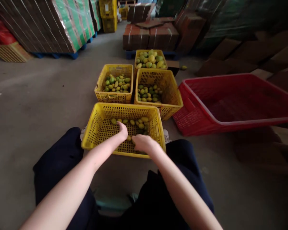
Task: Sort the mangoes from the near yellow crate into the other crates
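A low yellow crate [124, 108] stands between my knees with several yellow-green mangoes [141, 126] in it, mostly at its far side and right. My left hand [123, 130] reaches into the middle of the crate, its fingertips against or just in front of a mango [119, 120] in the far row. Its fingers are mostly hidden, so I cannot tell how far they are closed. To the right, my right hand [144, 142] is low in the crate, fingers curled round a mango [133, 140]. Another mango [129, 138] lies just left of those fingers.
Beyond the low crate are a left yellow crate [98, 78], a right yellow crate [174, 89] and a heaped back crate [136, 60], all with mangoes. A large red basket [199, 105] stands at right. Cardboard boxes [163, 36] and a wrapped pallet stack [69, 25] are farther back.
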Demonstrator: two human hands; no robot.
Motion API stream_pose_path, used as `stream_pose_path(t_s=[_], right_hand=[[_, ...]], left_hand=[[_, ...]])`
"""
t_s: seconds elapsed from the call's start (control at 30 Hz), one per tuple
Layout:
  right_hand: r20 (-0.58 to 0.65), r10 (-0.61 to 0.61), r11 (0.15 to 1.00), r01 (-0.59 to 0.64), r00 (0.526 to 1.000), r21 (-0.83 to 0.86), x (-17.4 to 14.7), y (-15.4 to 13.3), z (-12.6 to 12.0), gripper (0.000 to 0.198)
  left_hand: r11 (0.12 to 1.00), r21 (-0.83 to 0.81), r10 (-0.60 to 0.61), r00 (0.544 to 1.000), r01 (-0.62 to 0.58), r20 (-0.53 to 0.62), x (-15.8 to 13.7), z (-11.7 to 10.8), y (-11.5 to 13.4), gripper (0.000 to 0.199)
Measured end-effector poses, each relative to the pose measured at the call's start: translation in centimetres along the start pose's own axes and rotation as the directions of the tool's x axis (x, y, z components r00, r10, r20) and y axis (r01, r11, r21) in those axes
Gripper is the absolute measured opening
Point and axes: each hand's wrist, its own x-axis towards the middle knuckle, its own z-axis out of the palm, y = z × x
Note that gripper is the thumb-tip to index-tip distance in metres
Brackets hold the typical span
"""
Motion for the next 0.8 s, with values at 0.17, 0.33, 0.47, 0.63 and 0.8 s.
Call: stream_pose_path(t_s=[0.17, 0.33, 0.47, 0.63, 0.8], right_hand=[[-0.238, -0.288, 0.901, 0.178, 0.928, -0.395, -0.4, 2.7, -8.3, 0.028], [-0.101, -0.043, 0.910, -0.003, 0.994, -0.415, -0.9, 6.9, -6.5, 0.027], [0.062, -0.051, 0.939, 0.069, 0.997, -0.336, -0.7, 8.0, -4.5, 0.029], [0.020, 0.011, 0.822, 0.003, 1.000, -0.569, -0.6, 7.3, -5.9, 0.031], [0.090, -0.014, 0.846, 0.060, 0.996, -0.530, -0.2, 8.1, -6.0, 0.028]], left_hand=[[0.959, 0.238, -0.168, 0.985, 0.153, 0.044, 1.4, -0.6, -5.7, 0.032], [0.950, 0.312, -0.073, 0.983, 0.017, 0.168, 3.1, 1.5, -8.2, 0.041], [0.949, 0.305, -0.005, 0.966, -0.077, 0.257, 5.3, 5.2, -8.0, 0.056], [0.954, 0.291, -0.015, 0.960, -0.070, 0.280, 6.1, 7.2, -7.6, 0.036], [0.987, 0.124, -0.126, 0.975, 0.104, 0.184, 5.0, 4.3, -6.0, 0.020]])
